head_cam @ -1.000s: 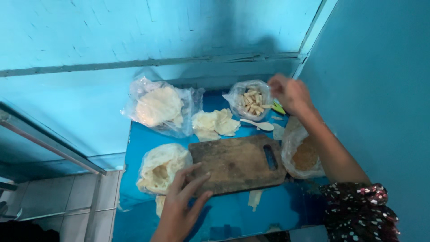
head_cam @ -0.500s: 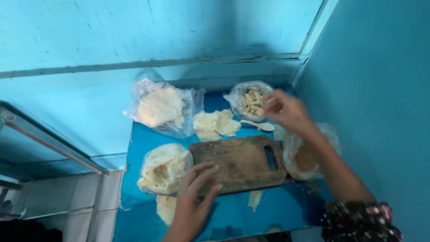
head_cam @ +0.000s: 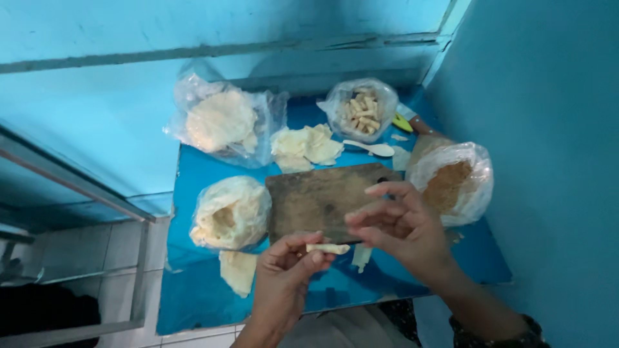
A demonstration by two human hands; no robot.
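The left hand (head_cam: 284, 274) pinches a small pale rolled piece of dough (head_cam: 327, 248) between thumb and fingertips, just above the near edge of the dark wooden cutting board (head_cam: 316, 200). The right hand (head_cam: 400, 225) hovers just beside it, fingers spread and loose, holding nothing; its fingertips are very close to the roll, but I cannot tell if they touch it.

The board lies in the middle of the small blue table (head_cam: 193, 303). On its left, a clear plastic bag of pale wrappers (head_cam: 229, 212) touches the board's side. On its right stands a clear bag of brown filling (head_cam: 454, 183), near the blue wall. Behind the board are a loose stack of pale sheets (head_cam: 306, 147), a white spoon (head_cam: 371, 148) and a bag of short pale sticks (head_cam: 361, 109). Bare table shows only along the near edge.
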